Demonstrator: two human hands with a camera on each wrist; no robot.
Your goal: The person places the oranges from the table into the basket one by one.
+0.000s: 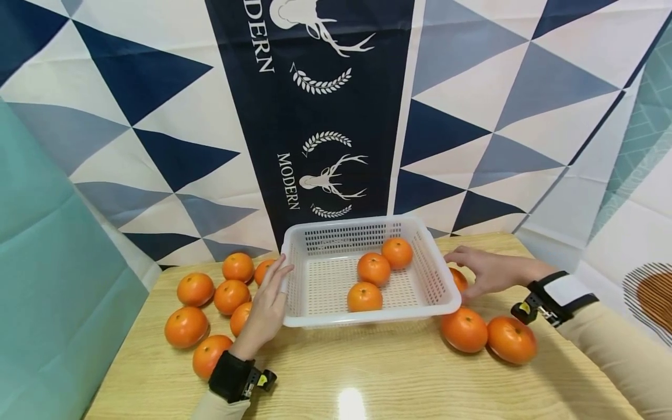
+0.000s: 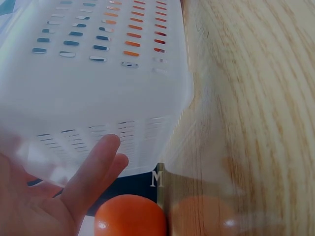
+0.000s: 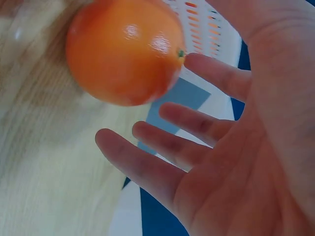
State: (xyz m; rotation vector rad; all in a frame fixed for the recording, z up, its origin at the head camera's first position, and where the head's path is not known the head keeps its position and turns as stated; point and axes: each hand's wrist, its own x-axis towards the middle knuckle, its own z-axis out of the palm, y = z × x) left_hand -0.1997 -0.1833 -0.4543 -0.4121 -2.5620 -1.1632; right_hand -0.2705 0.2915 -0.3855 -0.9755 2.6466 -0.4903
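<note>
A white plastic basket (image 1: 373, 317) with slotted walls stands on the table and holds several oranges (image 1: 374, 269), grouped toward its right half. My left hand (image 1: 265, 312) rests against the basket's left side; in the left wrist view its fingers (image 2: 98, 162) lie extended along the outer wall. Just outside the right wall, my right hand (image 1: 490, 269) reaches over an orange (image 1: 459, 280), partly hidden by the basket. Seen from the right wrist, the fingers (image 3: 147, 164) are spread beside that orange (image 3: 125, 51), and the hand grips nothing.
Several loose oranges (image 1: 186, 327) lie left of the basket, some partly behind my left hand. Two more oranges (image 1: 464, 329) sit side by side near the basket's front right corner. A patterned cloth (image 1: 325, 116) hangs behind the wooden table (image 1: 315, 373).
</note>
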